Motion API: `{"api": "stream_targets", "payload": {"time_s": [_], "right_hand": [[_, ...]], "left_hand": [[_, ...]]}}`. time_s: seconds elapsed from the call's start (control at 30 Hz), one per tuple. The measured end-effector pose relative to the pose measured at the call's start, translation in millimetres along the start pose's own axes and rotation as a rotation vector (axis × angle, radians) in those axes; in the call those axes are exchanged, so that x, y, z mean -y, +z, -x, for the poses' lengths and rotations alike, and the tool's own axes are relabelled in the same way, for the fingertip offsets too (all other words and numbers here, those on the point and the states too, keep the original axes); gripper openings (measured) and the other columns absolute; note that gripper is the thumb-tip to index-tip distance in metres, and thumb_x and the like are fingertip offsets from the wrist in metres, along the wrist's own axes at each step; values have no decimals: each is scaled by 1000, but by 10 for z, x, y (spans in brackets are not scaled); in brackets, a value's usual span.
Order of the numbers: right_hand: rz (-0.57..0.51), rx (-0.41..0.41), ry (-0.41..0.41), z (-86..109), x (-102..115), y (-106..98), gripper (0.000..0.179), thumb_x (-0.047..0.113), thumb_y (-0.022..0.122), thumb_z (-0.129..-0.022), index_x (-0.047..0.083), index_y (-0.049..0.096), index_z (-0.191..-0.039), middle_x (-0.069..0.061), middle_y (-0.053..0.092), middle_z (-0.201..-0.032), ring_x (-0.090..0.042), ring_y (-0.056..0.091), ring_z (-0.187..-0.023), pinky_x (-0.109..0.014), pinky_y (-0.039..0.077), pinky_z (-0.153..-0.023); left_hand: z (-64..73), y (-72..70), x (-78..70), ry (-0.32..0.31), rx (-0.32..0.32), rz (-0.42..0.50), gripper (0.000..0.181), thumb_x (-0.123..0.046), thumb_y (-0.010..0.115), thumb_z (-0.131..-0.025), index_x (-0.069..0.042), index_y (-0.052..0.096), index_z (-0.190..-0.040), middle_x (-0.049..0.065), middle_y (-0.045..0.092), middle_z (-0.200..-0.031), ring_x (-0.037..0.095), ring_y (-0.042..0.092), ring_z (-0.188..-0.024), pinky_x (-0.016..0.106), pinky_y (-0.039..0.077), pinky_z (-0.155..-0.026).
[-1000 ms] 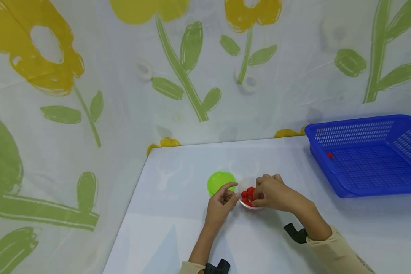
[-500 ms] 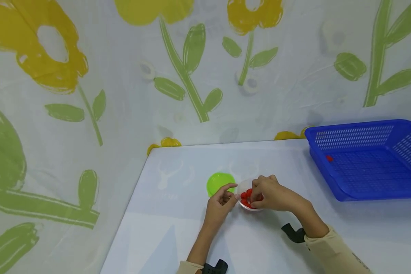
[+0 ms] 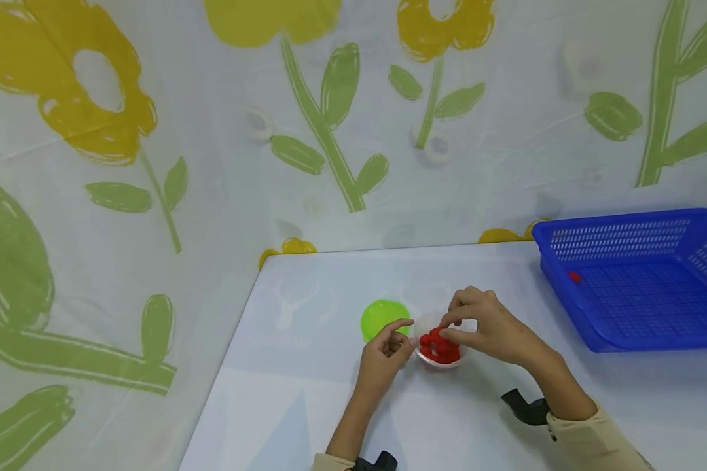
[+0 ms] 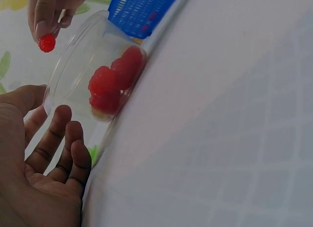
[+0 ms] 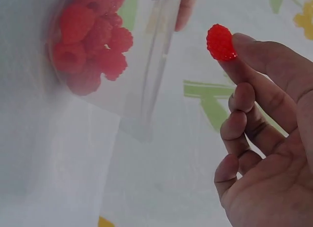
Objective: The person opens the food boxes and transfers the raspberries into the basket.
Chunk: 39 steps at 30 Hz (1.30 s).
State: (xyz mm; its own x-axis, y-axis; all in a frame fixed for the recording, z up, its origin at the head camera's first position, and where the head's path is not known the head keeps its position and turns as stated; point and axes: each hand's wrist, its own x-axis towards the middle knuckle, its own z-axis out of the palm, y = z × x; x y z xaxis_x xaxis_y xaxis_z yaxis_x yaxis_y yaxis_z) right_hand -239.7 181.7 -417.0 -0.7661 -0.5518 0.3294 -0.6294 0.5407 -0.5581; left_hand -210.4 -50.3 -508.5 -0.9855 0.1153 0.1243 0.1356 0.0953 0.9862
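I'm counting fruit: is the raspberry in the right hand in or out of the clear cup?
Out: the right hand pinches the raspberry above the clear cup, past its rim.

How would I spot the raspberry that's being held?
On the white table stands a clear tub of red raspberries. Above it is the person's right hand. Unlike those in the tub, the held raspberry is pinched between thumb and finger.

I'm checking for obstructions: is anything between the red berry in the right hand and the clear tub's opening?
Nothing visible. The right hand pinches the red berry above the open tub; the left hand and green disc are beside it.
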Motion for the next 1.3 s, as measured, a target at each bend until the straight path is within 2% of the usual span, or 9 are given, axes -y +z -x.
{"api": "stream_targets", "payload": {"time_s": [0.3,0.43,0.6,0.83,1.17,1.3], "right_hand": [[14,-81,-9,-9,106,-138,24,6,87,-76,25,78,-89,10,58,-89,-8,49,-90,-38,37,-74],[11,-139,-42,14,130,-190,26,6,87,-76,26,78,-91,13,58,-90,-7,50,-90,-36,39,-74],[-34,-208,-80,43,160,-244,26,6,86,-77,25,78,-93,14,58,-91,-8,51,-90,-29,41,-72],[-33,-259,-46,62,173,-307,28,2,86,-76,22,79,-95,11,60,-92,-8,52,-91,-24,46,-70],[-48,-348,-44,147,159,-481,33,-5,84,-75,21,78,-94,8,60,-92,-7,53,-92,-17,45,-70],[-43,-393,-43,179,152,-552,33,-9,84,-73,17,78,-92,7,60,-90,-7,53,-91,-16,44,-69]], "left_hand": [[-5,-18,-25,-9,-8,5,32,-27,72,-94,-27,68,-125,0,64,-88,14,57,-75,21,49,-65],[-12,-9,-19,-6,-5,1,32,-27,72,-94,-27,67,-125,-1,64,-88,14,57,-75,20,48,-65],[-7,-14,-6,-9,4,-9,33,-24,72,-94,-21,67,-127,-1,64,-87,13,56,-73,20,48,-64],[-10,-17,-19,-13,6,-17,34,-26,72,-94,-21,67,-127,-1,64,-88,13,56,-76,20,48,-66],[8,1,-12,-7,3,-15,34,-24,72,-94,-20,67,-127,-2,64,-88,13,56,-76,20,47,-66],[1,-16,-6,-2,9,-17,34,-26,72,-94,-21,67,-127,-1,64,-88,14,56,-76,20,47,-66]]}}
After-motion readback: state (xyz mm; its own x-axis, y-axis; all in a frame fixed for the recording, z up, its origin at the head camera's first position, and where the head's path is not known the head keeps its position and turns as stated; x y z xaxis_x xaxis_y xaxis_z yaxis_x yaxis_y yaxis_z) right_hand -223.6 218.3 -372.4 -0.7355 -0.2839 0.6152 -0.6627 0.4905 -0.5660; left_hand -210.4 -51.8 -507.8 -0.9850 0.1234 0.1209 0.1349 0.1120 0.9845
